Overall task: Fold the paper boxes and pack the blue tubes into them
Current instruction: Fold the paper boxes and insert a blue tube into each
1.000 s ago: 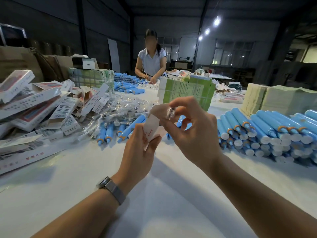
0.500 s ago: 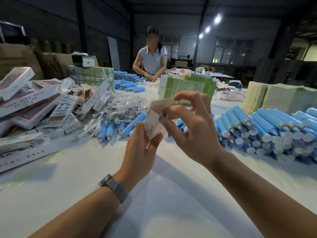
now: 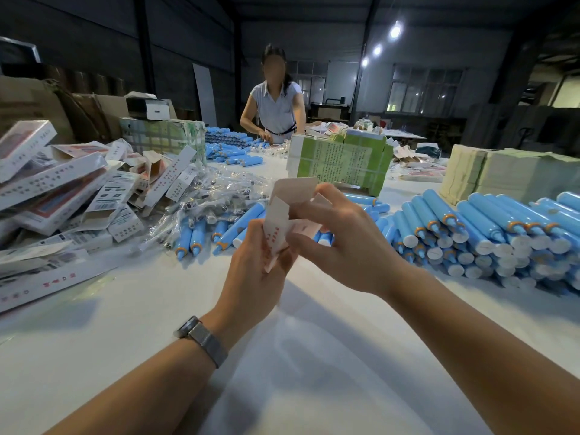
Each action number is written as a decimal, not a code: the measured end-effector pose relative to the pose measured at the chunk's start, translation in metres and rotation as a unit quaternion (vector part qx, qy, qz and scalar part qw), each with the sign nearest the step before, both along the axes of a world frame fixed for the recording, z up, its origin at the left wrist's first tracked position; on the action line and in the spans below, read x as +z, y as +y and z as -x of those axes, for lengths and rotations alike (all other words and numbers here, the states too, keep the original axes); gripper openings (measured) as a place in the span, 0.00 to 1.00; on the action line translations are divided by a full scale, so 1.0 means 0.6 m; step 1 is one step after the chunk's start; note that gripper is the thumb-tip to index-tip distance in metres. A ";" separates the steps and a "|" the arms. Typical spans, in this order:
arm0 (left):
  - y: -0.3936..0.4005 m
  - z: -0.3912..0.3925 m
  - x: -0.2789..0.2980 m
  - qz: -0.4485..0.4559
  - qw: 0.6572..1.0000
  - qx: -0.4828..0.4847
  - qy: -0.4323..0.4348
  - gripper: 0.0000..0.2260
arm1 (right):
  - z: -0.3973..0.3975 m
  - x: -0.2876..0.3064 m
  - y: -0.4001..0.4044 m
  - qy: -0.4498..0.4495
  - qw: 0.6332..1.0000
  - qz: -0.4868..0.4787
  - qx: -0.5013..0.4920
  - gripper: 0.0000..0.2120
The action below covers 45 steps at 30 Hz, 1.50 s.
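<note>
A small white paper box [image 3: 284,215] with red print is held above the table's middle, its top flap standing open. My left hand [image 3: 254,271] grips its lower end from below. My right hand [image 3: 342,243] pinches the box's side flaps from the right, fingers curled. A big stack of blue tubes [image 3: 489,233] with orange collars and white caps lies to the right. More blue tubes [image 3: 201,233] lie just behind my hands.
Folded and flat white boxes [image 3: 62,189] pile up on the left. Clear plastic packets [image 3: 219,193] lie beyond them. A green bundle [image 3: 342,161] and pale paper stacks [image 3: 508,174] stand further back. A person [image 3: 276,98] works at the far end. White table [image 3: 125,324] lies in front.
The box's top flap has come up and opened out. My right hand has shifted from the box's top edge down to its side flaps. The left hand keeps its hold.
</note>
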<state>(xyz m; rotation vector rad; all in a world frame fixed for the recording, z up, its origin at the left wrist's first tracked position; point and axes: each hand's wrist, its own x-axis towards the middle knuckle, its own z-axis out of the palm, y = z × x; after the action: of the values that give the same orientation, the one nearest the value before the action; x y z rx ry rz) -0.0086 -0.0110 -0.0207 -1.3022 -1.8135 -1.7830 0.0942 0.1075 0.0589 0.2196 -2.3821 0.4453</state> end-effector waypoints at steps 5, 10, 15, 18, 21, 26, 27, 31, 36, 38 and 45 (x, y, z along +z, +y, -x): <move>-0.006 -0.004 0.004 -0.039 0.996 -0.077 -0.024 0.20 | -0.001 -0.001 -0.001 0.078 0.985 0.132 0.079 0.19; -0.006 -0.009 0.018 -0.071 0.997 -0.010 -0.005 0.17 | 0.003 -0.009 0.003 0.088 0.960 0.251 0.092 0.23; -0.015 -0.004 0.028 -0.075 0.997 0.009 0.002 0.19 | 0.004 -0.010 0.005 0.091 0.939 0.307 0.123 0.24; -0.017 -0.007 0.028 -0.054 0.998 0.012 0.033 0.19 | 0.002 -0.011 0.006 0.085 0.938 0.311 0.124 0.22; -0.017 -0.005 0.026 -0.045 0.996 0.021 0.069 0.19 | 0.000 -0.014 0.004 0.084 0.940 0.307 0.119 0.22; -0.020 -0.008 0.030 -0.046 0.996 0.033 0.073 0.18 | -0.001 -0.014 0.007 0.091 0.942 0.301 0.114 0.20; -0.021 -0.010 0.031 -0.044 0.997 0.026 0.061 0.18 | -0.001 -0.014 0.008 0.091 0.943 0.301 0.113 0.20; -0.027 -0.014 0.035 -0.041 0.998 -0.003 0.037 0.15 | -0.001 -0.014 0.007 0.080 0.946 0.294 0.110 0.18; -0.028 -0.019 0.041 -0.038 0.998 -0.001 0.049 0.14 | -0.001 -0.012 0.010 0.069 0.944 0.302 0.114 0.14; -0.029 -0.020 0.042 -0.039 0.998 0.006 0.053 0.14 | -0.001 -0.010 0.011 0.068 0.946 0.297 0.114 0.14; -0.028 -0.023 0.043 -0.044 0.998 0.002 0.054 0.14 | -0.004 -0.004 0.018 0.061 0.956 0.260 0.121 0.11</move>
<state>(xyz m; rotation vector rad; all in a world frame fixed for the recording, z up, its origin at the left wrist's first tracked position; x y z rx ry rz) 0.0051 -0.0276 0.0050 -1.3332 -1.6611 -1.7327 0.0969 0.1183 0.0564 0.2854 -2.0383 1.1183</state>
